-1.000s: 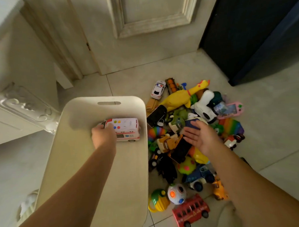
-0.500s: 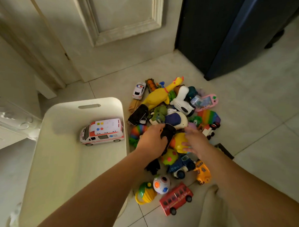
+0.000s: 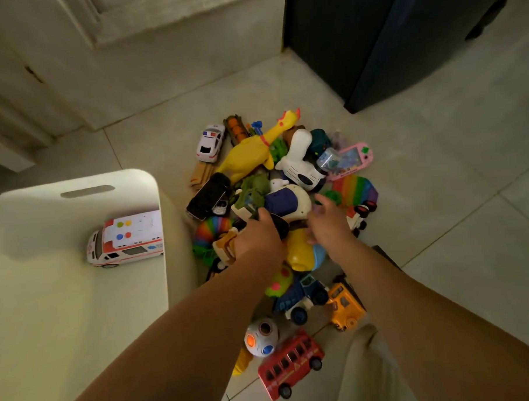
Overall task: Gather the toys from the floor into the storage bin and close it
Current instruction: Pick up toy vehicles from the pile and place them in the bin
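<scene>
While the ambulance [image 3: 128,239] lies crosswise at the storage bin's [image 3: 30,210] far end, nose left, the left hand [image 3: 259,240] curls round a black toy [image 3: 282,227] in the toy pile [image 3: 249,154]; the right hand [image 3: 329,224] hovers, fingers spread.

No lettering is readable. The toy ambulance [image 3: 125,239] has a blue side emblem, the red bus [image 3: 290,363] a yellow triangle, the pink handheld game [image 3: 351,160] a blurred label.

Head-worn wide-angle view, steeply downward — close above toy pile [image 3: 284,202] and storage bin [image 3: 49,300]
</scene>
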A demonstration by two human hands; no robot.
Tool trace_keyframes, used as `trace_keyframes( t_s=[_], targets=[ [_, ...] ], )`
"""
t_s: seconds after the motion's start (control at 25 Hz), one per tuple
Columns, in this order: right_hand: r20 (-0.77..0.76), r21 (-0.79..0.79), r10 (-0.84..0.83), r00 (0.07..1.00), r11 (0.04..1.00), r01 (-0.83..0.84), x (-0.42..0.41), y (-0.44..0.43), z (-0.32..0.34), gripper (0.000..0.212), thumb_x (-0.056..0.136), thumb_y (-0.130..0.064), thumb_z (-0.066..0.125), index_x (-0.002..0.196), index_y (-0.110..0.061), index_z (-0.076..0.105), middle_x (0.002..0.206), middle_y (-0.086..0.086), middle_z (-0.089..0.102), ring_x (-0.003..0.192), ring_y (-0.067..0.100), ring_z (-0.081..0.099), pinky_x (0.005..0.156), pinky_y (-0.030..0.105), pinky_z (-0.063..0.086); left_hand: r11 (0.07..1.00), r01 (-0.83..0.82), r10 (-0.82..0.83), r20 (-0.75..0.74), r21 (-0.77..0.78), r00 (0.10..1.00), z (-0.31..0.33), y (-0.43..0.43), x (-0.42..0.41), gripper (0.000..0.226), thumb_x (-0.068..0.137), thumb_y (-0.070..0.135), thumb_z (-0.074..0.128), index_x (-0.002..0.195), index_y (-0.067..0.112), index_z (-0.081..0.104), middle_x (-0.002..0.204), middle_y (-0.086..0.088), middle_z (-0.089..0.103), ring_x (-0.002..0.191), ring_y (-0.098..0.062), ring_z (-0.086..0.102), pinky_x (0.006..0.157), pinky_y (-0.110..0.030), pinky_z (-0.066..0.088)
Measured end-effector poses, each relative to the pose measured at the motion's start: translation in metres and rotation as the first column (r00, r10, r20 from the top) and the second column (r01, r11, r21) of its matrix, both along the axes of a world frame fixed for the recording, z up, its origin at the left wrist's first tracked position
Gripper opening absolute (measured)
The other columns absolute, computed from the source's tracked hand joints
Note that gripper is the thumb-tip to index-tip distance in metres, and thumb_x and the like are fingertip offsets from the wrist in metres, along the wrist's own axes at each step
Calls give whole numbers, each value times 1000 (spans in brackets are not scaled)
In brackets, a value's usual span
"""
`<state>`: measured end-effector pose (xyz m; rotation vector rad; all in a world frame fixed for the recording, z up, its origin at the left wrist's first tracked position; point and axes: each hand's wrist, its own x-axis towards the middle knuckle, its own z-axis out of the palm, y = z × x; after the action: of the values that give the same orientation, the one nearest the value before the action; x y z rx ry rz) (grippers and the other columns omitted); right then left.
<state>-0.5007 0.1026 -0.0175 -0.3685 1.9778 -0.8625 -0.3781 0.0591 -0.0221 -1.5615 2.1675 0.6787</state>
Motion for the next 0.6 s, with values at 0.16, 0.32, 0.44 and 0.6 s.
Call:
trace_keyframes(
  t_s=[0.16,0.32,0.44,0.6],
  targets=[
    [80,-46,-118,990,992,122,0,11,2,37,100,-13,40,135,-21,48,101,5,59,73,19,58,66,34,52,1000,19,-20,47,23,999,11,-3,10,79,91,39,59,147,8,14,143,-14,40,125,-33,50,84,-42,44],
    [-343,-67,-325,881,944,322,-16,32,0,35,94,-15,47,127,-17,58,126,12,57,108,31,58,87,44,51,997,76,-77,51,22,996,3,9,14,76,80,35,71,139,13,27,138,-13,41,121,-34,49,84,-41,46],
    [-546,157,-331,769,862,482,-29,73,-9,56,91,-27,58,143,-20,38,142,19,35,125,38,40,96,47,42,996,84,-84,60,-4,995,2,18,16,82,84,26,69,147,17,17,142,-14,36,122,-36,49,79,-43,46],
    [-302,398,-291,908,827,398,-22,109,-36,99,82,-37,72,153,-30,4,151,22,16,128,42,37,99,50,43,998,-18,9,-139,-62,990,7,21,22,83,84,37,66,147,15,17,139,-13,42,116,-33,54,79,-43,49]
  ],
)
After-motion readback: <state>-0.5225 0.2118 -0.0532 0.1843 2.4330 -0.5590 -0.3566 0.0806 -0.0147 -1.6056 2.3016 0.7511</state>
